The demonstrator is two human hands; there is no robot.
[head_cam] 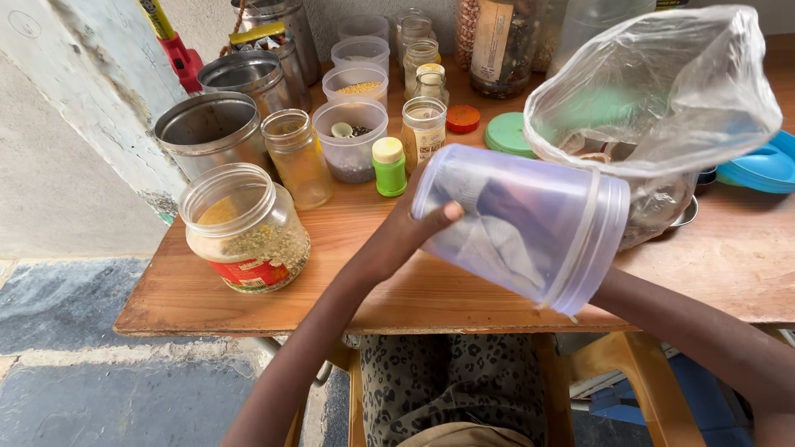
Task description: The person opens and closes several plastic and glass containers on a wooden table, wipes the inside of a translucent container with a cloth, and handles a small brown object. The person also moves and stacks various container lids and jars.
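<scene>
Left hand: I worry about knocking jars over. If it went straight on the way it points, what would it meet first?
Probably the small green bottle with a yellow cap, just beyond the left hand holding the tilted translucent plastic container; depth is unclear.

Right hand is totally hidden behind the tilted plastic container (522, 223), only the forearm shows. Can't really make out what's inside the clear bag (662, 108), and the blue lid (766, 165) gets cut off at the right edge.

left arm reaches up from lower left, forearm angled inward, left hand (414, 217) wrapped around something, thumb tip showing on top, fingers curled behind. right forearm comes in from lower right, wrist bent; right hand hidden, grip cannot tell.
</scene>
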